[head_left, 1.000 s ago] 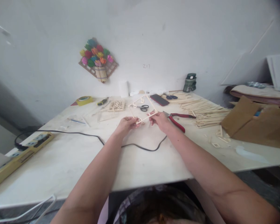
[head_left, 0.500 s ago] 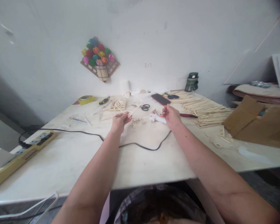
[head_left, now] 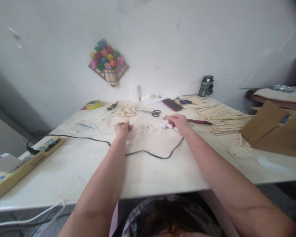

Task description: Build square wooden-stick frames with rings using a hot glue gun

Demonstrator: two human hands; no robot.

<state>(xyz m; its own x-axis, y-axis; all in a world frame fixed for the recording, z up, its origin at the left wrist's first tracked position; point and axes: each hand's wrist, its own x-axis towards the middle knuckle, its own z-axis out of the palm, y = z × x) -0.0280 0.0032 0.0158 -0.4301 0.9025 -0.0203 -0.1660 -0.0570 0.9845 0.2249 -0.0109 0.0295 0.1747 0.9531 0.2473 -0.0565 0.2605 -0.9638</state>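
Note:
My left hand (head_left: pixel 123 129) is closed on a thin wooden stick frame, which tilts up beyond the fingers. Behind it lies a stack of small wooden pieces (head_left: pixel 126 111). My right hand (head_left: pixel 177 121) has its fingers pinched together at the white glue gun (head_left: pixel 164 124); whatever is between them is too small to make out. Several small wooden rings (head_left: pixel 147 127) are scattered on the table between both hands. Just behind the rings lie black-handled scissors (head_left: pixel 155 113).
Wooden sticks (head_left: pixel 222 118) cover the right rear beside a cardboard box (head_left: pixel 268 128). A phone (head_left: pixel 172 104), red-handled pliers (head_left: pixel 199 122) and a green bottle (head_left: pixel 206 86) are behind. A black cable (head_left: pixel 148 152) crosses the table near a power strip (head_left: pixel 39 156).
My left hand has lowered the stick frame toward the table. My right hand has moved left and now covers part of the glue gun. The view has shifted slightly.

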